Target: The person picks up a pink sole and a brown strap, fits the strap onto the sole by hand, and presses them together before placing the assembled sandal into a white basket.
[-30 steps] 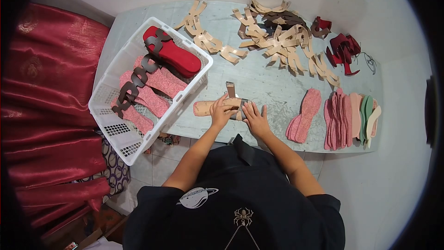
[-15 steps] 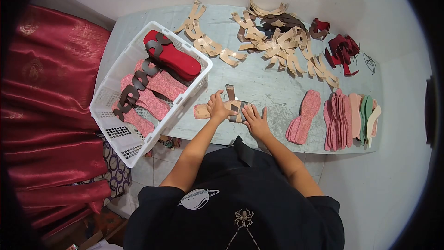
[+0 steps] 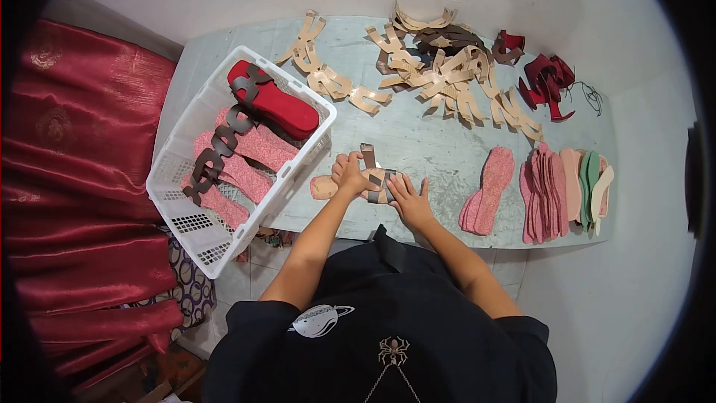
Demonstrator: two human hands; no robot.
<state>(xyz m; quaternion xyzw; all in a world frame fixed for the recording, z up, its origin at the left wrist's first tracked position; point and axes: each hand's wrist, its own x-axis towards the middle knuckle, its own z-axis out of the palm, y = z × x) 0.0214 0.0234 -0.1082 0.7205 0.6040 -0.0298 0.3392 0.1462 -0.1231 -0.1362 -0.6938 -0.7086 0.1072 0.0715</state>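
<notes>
A pink-edged sandal insole [image 3: 322, 187] lies on the table in front of me, its tan underside up. Brown strap ends cross its wider right half, and one strap end [image 3: 368, 153] sticks up beyond it. My left hand [image 3: 348, 175] is closed round the insole's middle, thumb stretched onto the folded strap; its curled fingers are partly hidden. Over the wide end lies my right hand [image 3: 408, 200], fingers extended and pressing on the straps, thumb apart.
A white plastic basket [image 3: 250, 242] on the left holds a red sandal [image 3: 287, 108] and pink ones with dark straps. Tan strap pieces [image 3: 455, 78] lie heaped at the back. Pink insoles [image 3: 488, 190] and further stacked soles [image 3: 548, 194] lie right, below red strap pieces [image 3: 548, 82].
The view has shifted slightly. My left thumb and right fingers have moved a little on the straps; the insole stays in the same place.
</notes>
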